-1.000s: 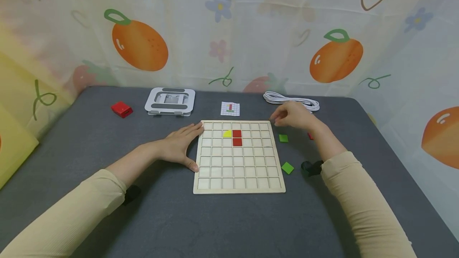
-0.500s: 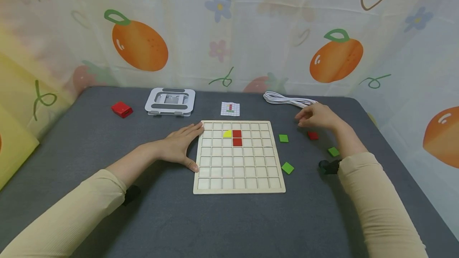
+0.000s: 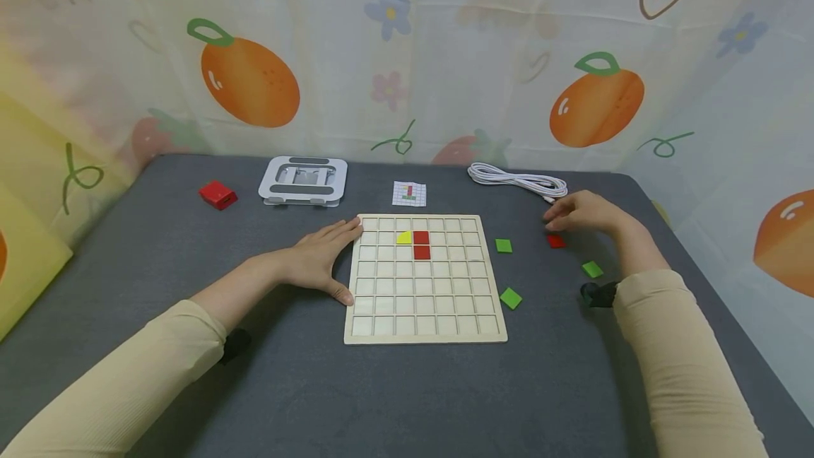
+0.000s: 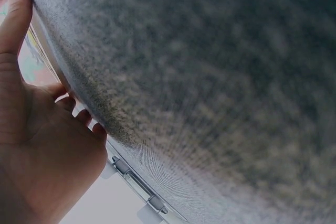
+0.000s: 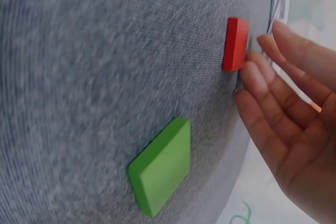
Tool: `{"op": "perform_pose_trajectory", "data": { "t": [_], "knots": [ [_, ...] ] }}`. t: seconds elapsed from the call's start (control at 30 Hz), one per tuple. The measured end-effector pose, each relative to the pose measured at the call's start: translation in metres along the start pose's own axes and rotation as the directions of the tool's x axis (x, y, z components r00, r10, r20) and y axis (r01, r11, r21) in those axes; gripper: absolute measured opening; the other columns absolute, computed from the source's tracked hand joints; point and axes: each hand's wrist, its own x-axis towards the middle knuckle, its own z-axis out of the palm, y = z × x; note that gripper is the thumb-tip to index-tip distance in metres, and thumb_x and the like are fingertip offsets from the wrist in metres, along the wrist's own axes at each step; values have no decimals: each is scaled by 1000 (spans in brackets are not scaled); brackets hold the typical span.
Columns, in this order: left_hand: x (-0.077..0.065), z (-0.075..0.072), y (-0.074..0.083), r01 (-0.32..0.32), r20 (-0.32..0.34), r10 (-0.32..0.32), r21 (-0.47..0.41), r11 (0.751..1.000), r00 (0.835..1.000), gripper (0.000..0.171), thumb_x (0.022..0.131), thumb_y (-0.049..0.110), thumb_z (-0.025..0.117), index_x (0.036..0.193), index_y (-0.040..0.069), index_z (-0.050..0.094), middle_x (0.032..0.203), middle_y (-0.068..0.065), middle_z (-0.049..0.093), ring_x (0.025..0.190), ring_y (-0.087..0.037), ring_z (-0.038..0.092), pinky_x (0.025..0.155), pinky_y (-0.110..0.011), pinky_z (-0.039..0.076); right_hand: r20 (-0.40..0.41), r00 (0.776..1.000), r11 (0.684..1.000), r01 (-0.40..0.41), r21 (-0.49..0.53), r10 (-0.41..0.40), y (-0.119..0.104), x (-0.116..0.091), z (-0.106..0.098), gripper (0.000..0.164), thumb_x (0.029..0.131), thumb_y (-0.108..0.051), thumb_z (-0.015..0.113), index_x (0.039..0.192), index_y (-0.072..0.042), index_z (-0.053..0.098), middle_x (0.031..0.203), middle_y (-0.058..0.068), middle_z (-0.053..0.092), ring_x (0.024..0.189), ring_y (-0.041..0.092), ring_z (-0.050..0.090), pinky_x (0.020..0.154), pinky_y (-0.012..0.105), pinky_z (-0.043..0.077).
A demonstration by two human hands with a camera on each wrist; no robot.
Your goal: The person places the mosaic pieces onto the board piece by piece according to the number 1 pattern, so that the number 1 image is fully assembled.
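Speckled grey tabletop: left fingers spread against gridded wooden board; right fingers loosely bent beside flat red tile.

A screened-off work spot is seen, though whether in a home or a studio cannot be told: a dark grey bench is backed and flanked by pale cloth printed with oranges, flowers and hearts.
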Motion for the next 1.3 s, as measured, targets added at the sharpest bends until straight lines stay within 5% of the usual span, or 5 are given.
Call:
{"op": "perform_pose_trajectory", "data": {
  "t": [0.27, 0.63, 1.3],
  "knots": [
    [2, 1, -1, -9, -8, 9, 5, 1000, 1000, 126, 67, 57, 84, 159, 5, 15, 169, -12, 6, 155, -41, 7, 116, -71, 16, 63, 998, 999, -13, 31, 11, 7, -1, -2, 40, 92, -27, 69, 121, 1, 65, 124, 20, 63, 114, 28, 55, 103, 54, 44],
    [3, 2, -1, -20, -16, 21, 10, 1000, 1000, 125, 67, 57, 84, 158, 4, 16, 169, -13, 7, 155, -42, 9, 116, -71, 17, 165, 984, 994, -80, 70, 68, 17, -2, -2, 48, 89, -30, 73, 122, 2, 58, 104, 4, 62, 101, 20, 52, 96, 41, 42],
    [2, 2, -4, -21, -23, 21, 16, 1000, 1000, 125, 67, 58, 84, 158, 3, 17, 168, -14, 9, 154, -43, 10, 114, -72, 18, 252, 968, 990, -53, 133, 18, 17, -3, -4, 43, 87, -12, 73, 118, 7, 51, 98, 3, 52, 92, 15, 47, 82, 29, 42]
  ]
}}
